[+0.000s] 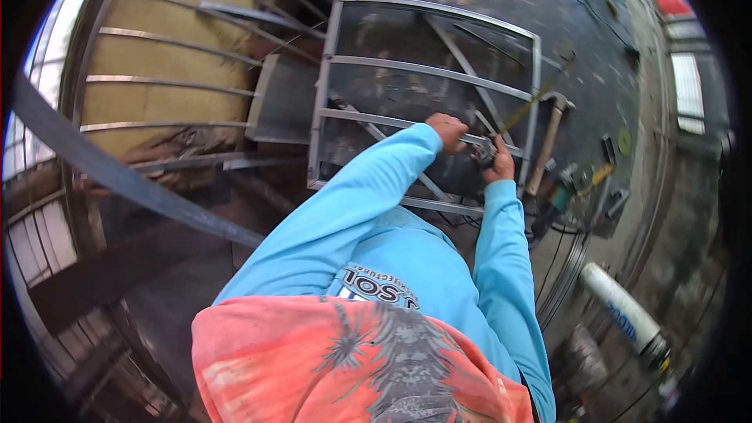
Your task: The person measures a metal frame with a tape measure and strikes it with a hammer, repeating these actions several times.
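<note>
Left hand grips a bar of the steel grille frame; right hand closes on a small dark tool beside it. The frame appears heavy and rigid; hold its bars.

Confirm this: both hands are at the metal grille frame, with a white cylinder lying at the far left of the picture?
Not quite. In the head view both hands, left hand and right hand, are at the metal grille frame, but the white cylinder lies at the lower right.
</note>
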